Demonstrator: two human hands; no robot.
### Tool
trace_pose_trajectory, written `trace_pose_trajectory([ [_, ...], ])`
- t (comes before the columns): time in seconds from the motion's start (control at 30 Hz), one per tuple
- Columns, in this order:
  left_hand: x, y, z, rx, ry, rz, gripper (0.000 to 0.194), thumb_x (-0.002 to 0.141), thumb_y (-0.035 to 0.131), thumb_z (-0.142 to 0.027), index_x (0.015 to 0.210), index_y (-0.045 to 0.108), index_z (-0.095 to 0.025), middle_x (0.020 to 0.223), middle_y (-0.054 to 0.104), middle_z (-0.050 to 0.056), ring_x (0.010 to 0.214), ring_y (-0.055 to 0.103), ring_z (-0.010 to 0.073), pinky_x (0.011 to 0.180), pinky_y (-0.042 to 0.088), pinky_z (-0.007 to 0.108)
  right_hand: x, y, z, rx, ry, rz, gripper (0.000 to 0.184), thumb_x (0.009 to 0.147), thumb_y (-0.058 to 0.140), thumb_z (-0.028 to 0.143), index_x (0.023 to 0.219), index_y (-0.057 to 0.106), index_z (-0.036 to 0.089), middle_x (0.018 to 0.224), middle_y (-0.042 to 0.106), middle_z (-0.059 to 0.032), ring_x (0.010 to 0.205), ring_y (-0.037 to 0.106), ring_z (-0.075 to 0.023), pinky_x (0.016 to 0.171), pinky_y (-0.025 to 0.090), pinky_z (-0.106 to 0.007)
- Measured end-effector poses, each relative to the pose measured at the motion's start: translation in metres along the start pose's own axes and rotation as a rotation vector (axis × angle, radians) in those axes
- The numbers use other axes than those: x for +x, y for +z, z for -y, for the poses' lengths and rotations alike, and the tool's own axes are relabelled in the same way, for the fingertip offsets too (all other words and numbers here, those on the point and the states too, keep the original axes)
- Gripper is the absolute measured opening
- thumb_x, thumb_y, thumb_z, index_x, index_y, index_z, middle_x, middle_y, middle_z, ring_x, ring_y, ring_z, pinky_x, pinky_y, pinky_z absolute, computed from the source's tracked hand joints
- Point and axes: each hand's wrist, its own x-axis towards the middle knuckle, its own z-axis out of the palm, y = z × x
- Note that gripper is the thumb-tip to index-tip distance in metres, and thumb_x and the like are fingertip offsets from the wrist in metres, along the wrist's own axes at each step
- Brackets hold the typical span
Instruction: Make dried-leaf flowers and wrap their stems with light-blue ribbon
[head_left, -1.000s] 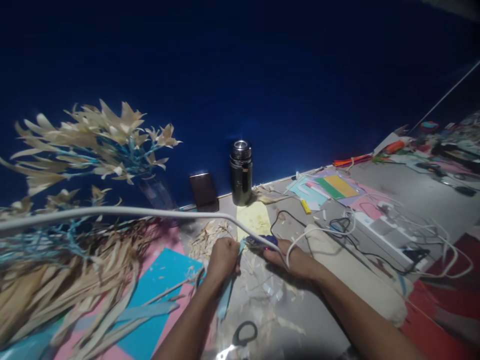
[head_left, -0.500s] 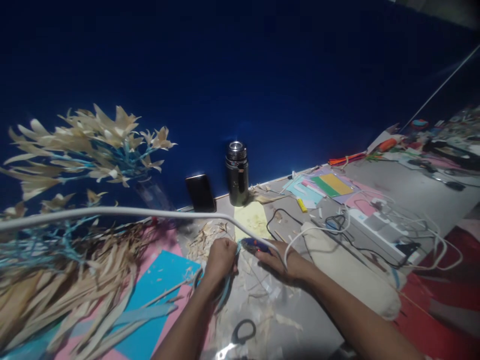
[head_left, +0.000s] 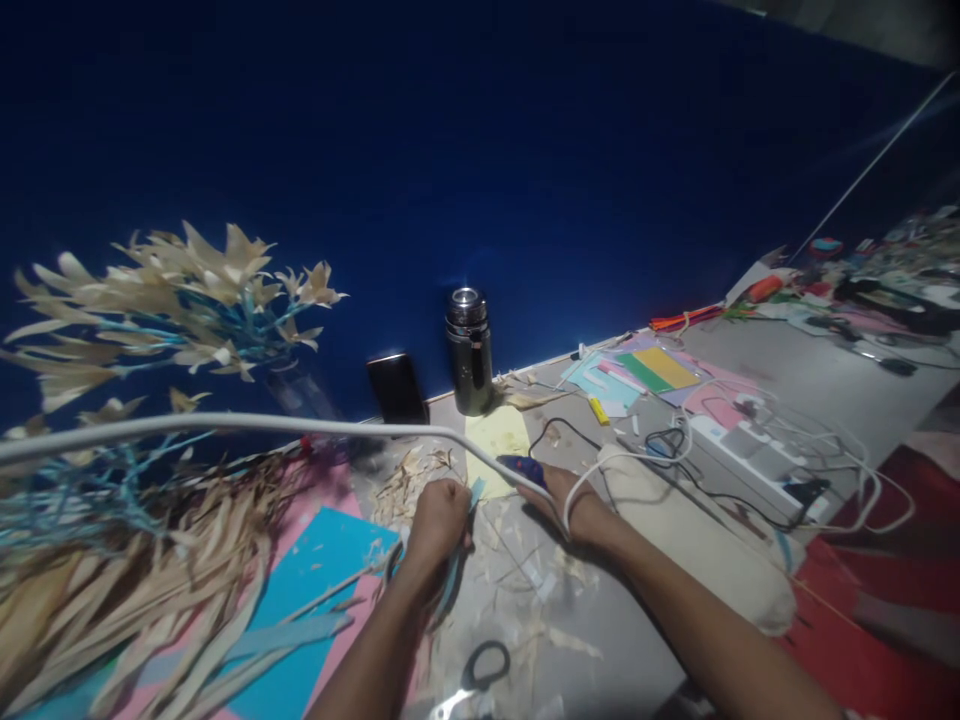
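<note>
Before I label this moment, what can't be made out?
All in the head view:
- blue tool: grip hidden by right hand
- pale blue strip: held part hidden by left hand
- black-handled scissors: lower end cut off by bottom edge
- far-right clutter: small, blurred

The phone (head_left: pixel 397 388) stands left of the flask (head_left: pixel 469 352). The scissors (head_left: pixel 480 672) lie before both, on the table (head_left: pixel 555 640).

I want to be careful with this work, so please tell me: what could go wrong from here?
The white cable crosses in front of the right hand in this view, so it may catch the hand or dark blue tool. The scissors lie between the forearms, where an arm might brush them. The phone leans on the blue wall and could slip if bumped.
</note>
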Motion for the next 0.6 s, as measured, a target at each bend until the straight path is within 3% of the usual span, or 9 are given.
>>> trace_pose_trajectory([
  [0.1,0.0,-0.002,-0.001,-0.053,0.0,0.013,0.025,0.076,0.063,-0.032,0.055,0.057,-0.021,0.03,0.049,-0.001,0.029,0.049,0.0151,0.037,0.031,0.022,0.004,-0.011,-0.007,0.01,0.036,-0.103,0.038,0.096,0.055,0.043,0.122,0.071,0.02,0.106,0.077,-0.0094,0.095,0.068,-0.0276,0.089,0.052,-0.041],
  [0.2,-0.002,-0.007,-0.002,-0.149,-0.008,0.041,0.026,0.076,0.065,-0.04,0.061,0.059,-0.02,0.03,0.046,-0.004,0.027,0.044,0.0133,0.034,0.028,0.021,0.007,-0.022,-0.018,-0.086,0.013,-0.136,0.037,0.096,0.055,0.04,0.121,0.07,0.017,0.113,0.075,-0.0129,0.098,0.067,-0.0282,0.092,0.051,-0.042],
  [0.4,-0.009,-0.019,-0.014,-0.374,0.016,0.095,0.043,0.07,0.071,-0.061,0.07,0.052,-0.022,0.041,0.042,-0.01,0.03,0.039,0.008,0.035,0.025,0.019,0.01,-0.022,-0.043,-0.45,-0.122,-0.09,0.026,0.089,0.066,0.034,0.104,0.071,0.013,0.107,0.07,-0.0148,0.098,0.061,-0.0282,0.09,0.046,-0.04],
  [0.6,-0.023,-0.027,-0.029,-0.433,0.018,0.065,0.043,0.071,0.076,-0.057,0.082,0.06,-0.019,0.047,0.057,-0.004,0.035,0.052,0.0117,0.038,0.037,0.02,0.006,-0.021,-0.049,-0.564,-0.19,-0.049,0.027,0.08,0.074,0.031,0.101,0.072,0.014,0.104,0.068,-0.0128,0.097,0.059,-0.0293,0.087,0.044,-0.04],
])
